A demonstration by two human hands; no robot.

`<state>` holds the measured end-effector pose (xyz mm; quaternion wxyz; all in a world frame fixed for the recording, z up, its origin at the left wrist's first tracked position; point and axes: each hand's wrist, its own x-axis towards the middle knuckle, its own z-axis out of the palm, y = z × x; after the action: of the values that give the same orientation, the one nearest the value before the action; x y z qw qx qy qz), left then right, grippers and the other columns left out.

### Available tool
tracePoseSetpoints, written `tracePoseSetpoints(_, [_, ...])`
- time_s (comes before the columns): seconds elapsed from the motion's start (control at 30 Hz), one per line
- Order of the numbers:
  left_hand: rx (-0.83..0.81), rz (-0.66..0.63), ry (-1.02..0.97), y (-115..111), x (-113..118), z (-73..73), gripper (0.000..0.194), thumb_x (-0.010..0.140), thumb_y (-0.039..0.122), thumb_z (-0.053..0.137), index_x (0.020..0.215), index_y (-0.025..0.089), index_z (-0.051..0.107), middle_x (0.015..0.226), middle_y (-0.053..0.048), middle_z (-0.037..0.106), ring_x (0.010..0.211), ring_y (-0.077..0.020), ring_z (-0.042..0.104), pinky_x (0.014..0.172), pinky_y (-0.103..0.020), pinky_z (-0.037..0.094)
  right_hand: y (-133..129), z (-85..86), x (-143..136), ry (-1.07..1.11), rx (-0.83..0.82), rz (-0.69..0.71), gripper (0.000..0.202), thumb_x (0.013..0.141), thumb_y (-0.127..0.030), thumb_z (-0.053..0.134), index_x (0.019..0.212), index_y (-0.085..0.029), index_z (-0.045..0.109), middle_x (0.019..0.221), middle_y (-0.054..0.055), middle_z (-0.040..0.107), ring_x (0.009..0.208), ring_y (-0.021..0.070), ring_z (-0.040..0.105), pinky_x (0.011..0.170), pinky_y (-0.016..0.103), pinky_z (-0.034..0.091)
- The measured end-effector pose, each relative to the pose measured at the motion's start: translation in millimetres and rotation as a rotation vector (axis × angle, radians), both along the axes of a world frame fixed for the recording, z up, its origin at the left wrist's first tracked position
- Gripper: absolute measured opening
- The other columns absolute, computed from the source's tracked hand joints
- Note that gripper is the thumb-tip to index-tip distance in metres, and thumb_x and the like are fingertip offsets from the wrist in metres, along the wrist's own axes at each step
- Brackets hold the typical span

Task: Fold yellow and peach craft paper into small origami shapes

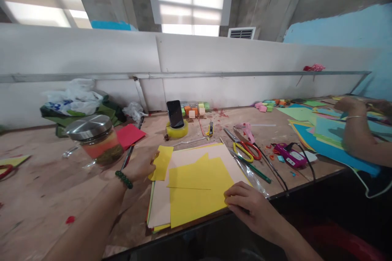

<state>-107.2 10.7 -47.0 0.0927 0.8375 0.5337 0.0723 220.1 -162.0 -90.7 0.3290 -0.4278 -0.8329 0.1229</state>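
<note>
My left hand (143, 166), with a green bead bracelet at its wrist, grips a small yellow paper piece (163, 162) at the stack's upper left. On the pale paper stack (162, 204) lies a larger yellow sheet (199, 208), with a cut-shaped yellow piece (196, 174) over its upper part. My right hand (241, 200) has its fingers together at the right edge of the large yellow sheet; its thumb is hidden.
A lidded glass jar (104, 147) and red paper (130, 136) are at the left. A phone (175, 114) leans on yellow tape behind. Scissors (245, 147), a glue gun (248, 131) and a purple device (290, 155) lie right. Another person's arm (358, 130) reaches over coloured sheets.
</note>
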Motion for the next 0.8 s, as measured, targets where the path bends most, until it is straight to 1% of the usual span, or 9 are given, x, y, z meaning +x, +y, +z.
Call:
tracePoseSetpoints(0.1, [-0.008, 0.065, 0.088, -5.6, -5.3, 9.5, 0.049, 0.069, 0.013, 0.054, 0.118, 0.014, 0.061, 0.114, -0.015, 0.066, 0.104, -0.032, 0.061, 0.085, -0.04, 0.048, 3.6, -1.1, -1.3, 0.033, 0.027, 0.004, 0.018, 0.095, -0.014, 0.048, 0.088, -0.019, 0.064, 0.09, 0.006, 0.069, 0.087, 0.0159, 0.062, 0.075, 0.028, 0.053])
tracePoseSetpoints(0.2, [0.086, 0.094, 0.147, -22.8, 9.7, 19.2, 0.042, 0.084, 0.029, 0.051, 0.122, 0.012, 0.058, 0.118, -0.021, 0.064, 0.111, -0.0381, 0.058, 0.09, -0.052, 0.045, 6.2, -4.5, -3.1, 0.023, 0.087, -0.002, 0.017, 0.094, -0.013, 0.047, 0.089, -0.019, 0.062, 0.09, 0.006, 0.07, 0.087, 0.0165, 0.063, 0.076, 0.03, 0.054])
tracePoseSetpoints(0.27, [0.099, -0.122, 0.087, -39.3, 30.5, 19.5, 0.042, 0.087, 0.034, 0.052, 0.125, 0.017, 0.057, 0.123, -0.016, 0.062, 0.116, -0.033, 0.056, 0.098, -0.048, 0.043, 6.1, -6.3, -4.2, -0.012, 0.088, -0.013, 0.016, 0.094, -0.013, 0.048, 0.089, -0.019, 0.061, 0.091, 0.006, 0.071, 0.089, 0.0171, 0.065, 0.078, 0.031, 0.055])
tracePoseSetpoints(0.3, [0.036, -0.249, 0.05, -48.1, 42.2, 17.3, 0.047, 0.087, 0.036, 0.056, 0.131, 0.019, 0.054, 0.132, -0.015, 0.058, 0.121, -0.0315, 0.054, 0.102, -0.046, 0.042, 5.6, -7.0, -4.6, -0.039, 0.078, -0.038, 0.014, 0.093, -0.013, 0.049, 0.09, -0.02, 0.061, 0.096, 0.007, 0.071, 0.094, 0.0183, 0.065, 0.082, 0.032, 0.056])
tracePoseSetpoints(0.33, [-0.039, -0.35, 0.029, -56.6, 53.6, 13.7, 0.057, 0.084, 0.039, 0.061, 0.137, 0.021, 0.049, 0.141, -0.015, 0.05, 0.128, -0.0319, 0.047, 0.106, -0.046, 0.039, 4.7, -7.8, -4.8, -0.073, 0.067, -0.073, 0.012, 0.091, -0.013, 0.052, 0.094, -0.02, 0.061, 0.103, 0.008, 0.071, 0.101, 0.0201, 0.064, 0.086, 0.035, 0.056])
tracePoseSetpoints(0.4, [-0.187, -0.468, 0.104, -70.9, 72.1, 5.2, 0.08, 0.075, 0.049, 0.072, 0.143, 0.021, 0.041, 0.15, -0.02, 0.037, 0.137, -0.0378, 0.036, 0.11, -0.054, 0.031, 2.5, -9.8, -4.4, -0.157, 0.066, -0.15, 0.024, 0.085, -0.013, 0.057, 0.109, -0.018, 0.06, 0.117, 0.012, 0.067, 0.115, 0.0243, 0.06, 0.094, 0.04, 0.054])
tracePoseSetpoints(0.5, [-0.255, -0.508, 0.217, -84.1, 84.7, -2.2, 0.096, 0.072, 0.068, 0.064, 0.148, 0.017, 0.033, 0.154, -0.026, 0.023, 0.142, -0.0417, 0.021, 0.11, -0.064, 0.02, -1.8, -13.4, -1.1, -0.259, 0.142, -0.179, 0.042, 0.082, -0.006, 0.053, 0.123, -0.014, 0.055, 0.121, 0.014, 0.066, 0.116, 0.0268, 0.06, 0.095, 0.044, 0.054])
tracePoseSetpoints(0.67, [-0.218, -0.509, 0.181, -97.0, 85.7, 5.2, 0.106, 0.067, 0.077, 0.061, 0.148, 0.015, 0.032, 0.153, -0.029, 0.022, 0.143, -0.0433, 0.016, 0.109, -0.068, 0.018, -11.4, -10.6, 5.8, -0.164, 0.233, -0.069, 0.029, 0.088, -0.004, 0.043, 0.102, -0.017, 0.064, 0.099, 0.009, 0.073, 0.096, 0.021, 0.067, 0.083, 0.037, 0.058])
tracePoseSetpoints(0.8, [-0.243, -0.552, 0.139, -101.6, 88.2, 7.0, 0.092, 0.078, 0.078, 0.045, 0.148, 0.018, 0.034, 0.152, -0.026, 0.028, 0.141, -0.043, 0.024, 0.107, -0.069, 0.022, -10.9, 4.5, 7.9, 0.053, 0.086, 0.018, 0.013, 0.093, -0.016, 0.052, 0.091, -0.019, 0.065, 0.089, 0.006, 0.073, 0.087, 0.0165, 0.066, 0.075, 0.029, 0.056])
